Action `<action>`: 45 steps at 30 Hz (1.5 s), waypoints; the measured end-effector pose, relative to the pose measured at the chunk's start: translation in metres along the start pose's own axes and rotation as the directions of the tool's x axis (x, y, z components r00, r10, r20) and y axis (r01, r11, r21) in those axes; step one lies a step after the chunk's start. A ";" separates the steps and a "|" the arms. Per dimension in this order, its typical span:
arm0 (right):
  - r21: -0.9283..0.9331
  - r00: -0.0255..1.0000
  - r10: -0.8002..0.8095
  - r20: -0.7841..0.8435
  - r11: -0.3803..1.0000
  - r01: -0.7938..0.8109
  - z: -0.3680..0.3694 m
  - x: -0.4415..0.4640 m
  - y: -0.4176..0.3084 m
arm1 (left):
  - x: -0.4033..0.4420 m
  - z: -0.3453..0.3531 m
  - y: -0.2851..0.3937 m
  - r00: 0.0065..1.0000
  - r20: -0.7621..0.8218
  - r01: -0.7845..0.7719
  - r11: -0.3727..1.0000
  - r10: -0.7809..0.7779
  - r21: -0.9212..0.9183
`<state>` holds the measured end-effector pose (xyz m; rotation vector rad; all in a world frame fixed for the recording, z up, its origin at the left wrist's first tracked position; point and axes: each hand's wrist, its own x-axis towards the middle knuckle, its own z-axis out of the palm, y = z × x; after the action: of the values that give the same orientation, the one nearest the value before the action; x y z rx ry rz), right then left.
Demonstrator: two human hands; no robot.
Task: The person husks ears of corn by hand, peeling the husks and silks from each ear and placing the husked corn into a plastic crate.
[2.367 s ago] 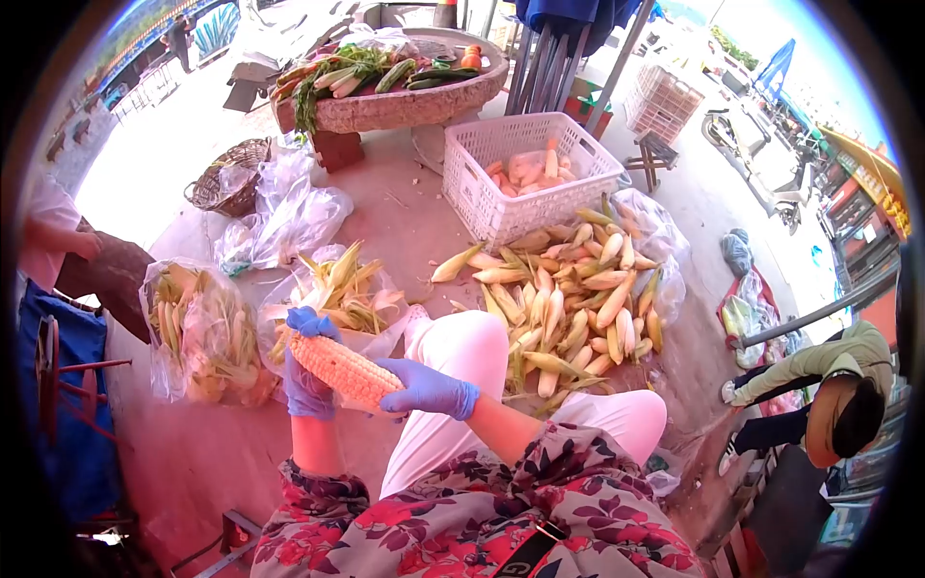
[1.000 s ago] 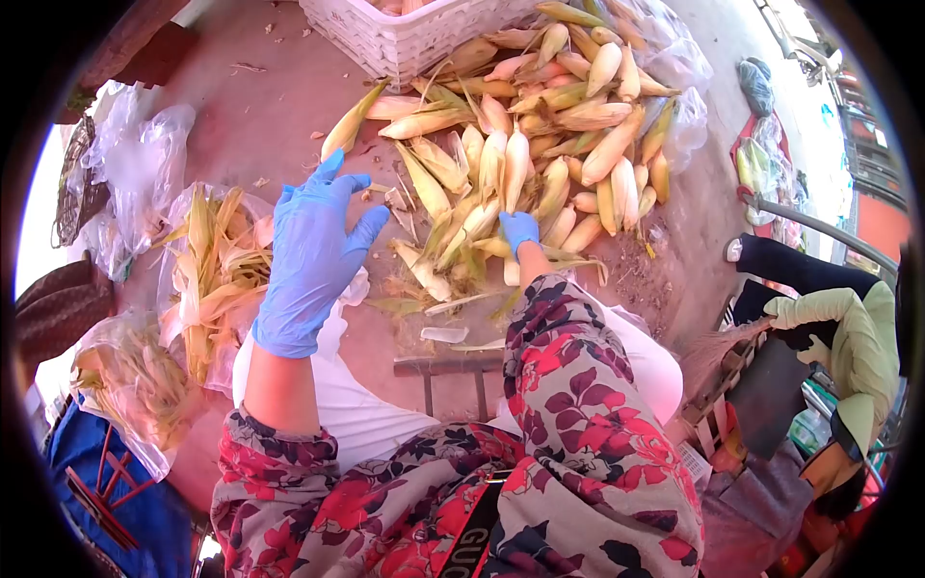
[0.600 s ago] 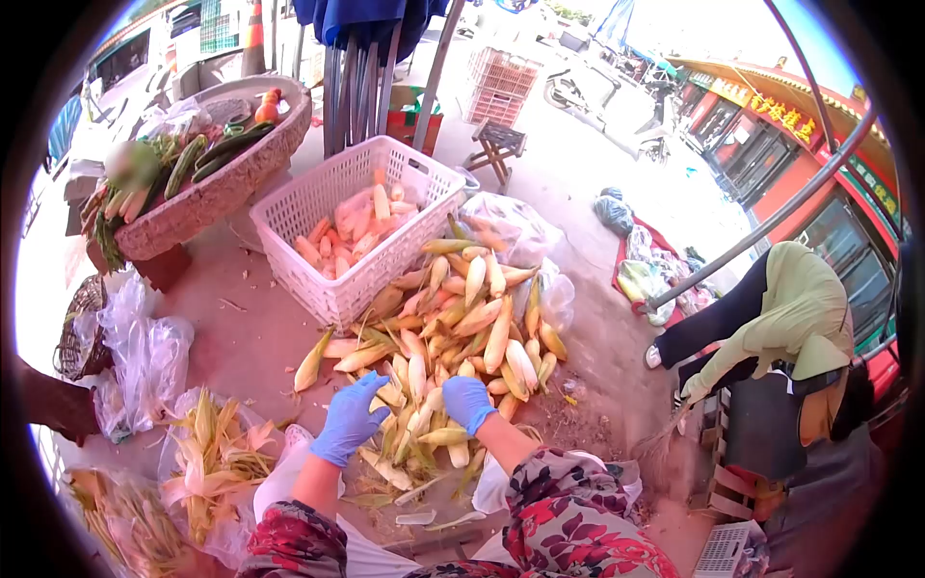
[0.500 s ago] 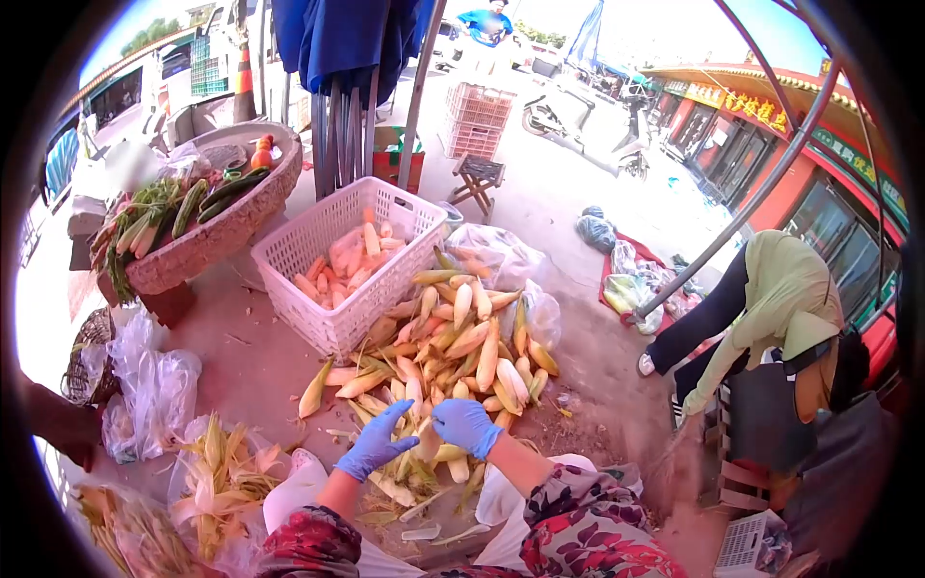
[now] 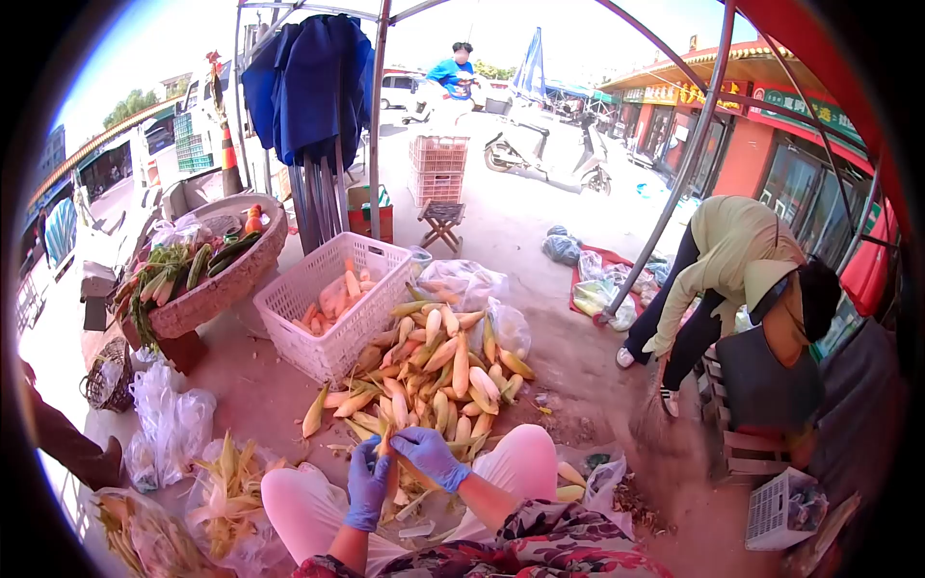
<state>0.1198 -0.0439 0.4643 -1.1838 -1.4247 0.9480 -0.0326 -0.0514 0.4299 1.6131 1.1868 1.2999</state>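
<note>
An ear of corn (image 5: 386, 444) stands roughly upright between my two blue-gloved hands, over my lap. My left hand (image 5: 367, 489) is closed around its lower part, which the fingers partly hide. Close against it, my right hand (image 5: 431, 456) has its fingers pinched at the ear's upper end, on the husk. In front of my knees lies a heap of corn ears (image 5: 453, 361), mostly in pale green and yellow husks. Behind the heap, a white plastic crate (image 5: 332, 347) holds peeled ears in a clear bag (image 5: 337, 306).
Stripped husks (image 5: 231, 491) fill plastic bags at my left. A round stone table (image 5: 226, 279) bears vegetables. To the right, a person (image 5: 737, 270) bends over with a broom (image 5: 655, 414) beside a wooden pallet (image 5: 756, 448). A metal pole (image 5: 674, 183) slants down behind them.
My view has tilted up. Both hands have moved closer together and towards my lap. My left hand, spread before, is now closed around the ear. The bent person's broom is now visible.
</note>
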 end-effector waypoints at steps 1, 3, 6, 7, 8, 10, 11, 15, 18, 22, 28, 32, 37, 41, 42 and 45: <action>-0.054 0.998 -0.061 -0.006 0.997 0.061 0.000 -0.004 -0.006 | 0.001 0.001 0.008 0.995 -0.086 -0.055 0.996 0.049 -0.067; -0.061 0.988 -0.153 -0.002 0.986 0.152 0.000 -0.010 -0.017 | 0.004 -0.004 0.033 0.994 -0.053 -0.101 0.995 0.100 -0.019; -0.122 0.982 -0.190 0.000 0.974 0.188 -0.004 -0.014 -0.022 | 0.010 -0.003 0.011 0.999 -0.038 -0.020 0.991 0.015 -0.135; -0.128 0.986 -0.169 0.009 0.977 0.169 -0.005 -0.015 -0.025 | 0.009 -0.004 0.027 0.999 -0.019 0.021 0.969 -0.026 -0.248; -0.046 0.981 -0.190 -0.039 0.981 0.188 -0.002 -0.019 -0.037 | 0.009 -0.003 0.036 0.999 -0.035 0.009 0.958 -0.020 -0.287; 0.017 0.969 -0.225 -0.103 0.974 0.228 0.002 -0.020 -0.044 | 0.006 -0.003 0.040 0.997 -0.059 0.022 0.956 -0.041 -0.293; 0.000 0.960 -0.250 -0.124 0.968 0.252 0.003 -0.021 -0.039 | 0.004 -0.004 0.039 0.998 -0.019 0.052 0.928 -0.063 -0.370; -0.144 0.961 -0.272 -0.044 0.954 0.263 0.004 -0.029 -0.030 | 0.001 -0.009 0.023 0.987 0.079 0.162 0.899 -0.142 -0.408; -0.254 0.973 -0.231 -0.004 0.941 0.223 0.006 -0.032 -0.031 | 0.001 -0.011 0.015 0.986 0.034 0.164 0.940 -0.161 -0.298; -0.292 0.955 -0.281 -0.100 0.925 0.241 0.017 -0.032 -0.013 | 0.008 -0.013 0.009 0.995 0.066 0.076 0.991 -0.069 -0.110; -0.246 0.947 -0.195 -0.256 0.960 0.131 0.024 -0.039 -0.028 | 0.015 -0.024 0.004 0.888 0.378 0.378 0.882 -0.261 -0.281; -0.216 0.917 -0.027 -0.397 0.974 -0.065 0.017 -0.014 0.028 | -0.009 -0.015 0.016 0.874 0.445 0.331 0.911 -0.196 -0.248; 0.184 0.896 0.134 -0.424 0.981 -0.060 0.011 0.007 0.067 | -0.017 0.001 0.024 0.974 0.210 0.162 0.904 -0.082 -0.397; 0.126 0.972 0.079 -0.219 0.991 -0.052 0.019 0.023 0.070 | 0.003 0.018 0.035 0.938 0.298 -0.079 0.948 0.175 -0.308; -0.406 0.975 -0.079 -0.207 0.914 -0.012 0.013 0.032 0.068 | -0.001 0.023 0.042 0.951 0.295 0.013 0.938 0.095 -0.345; -0.818 0.966 -0.144 -0.217 0.567 -0.099 -0.004 0.055 0.073 | -0.010 0.023 0.051 0.948 0.318 0.092 0.967 -0.012 -0.238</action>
<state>0.1370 0.0249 0.4067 -1.8844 -1.7016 -0.0034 -0.0002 -0.0762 0.4692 1.5221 0.8290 1.0616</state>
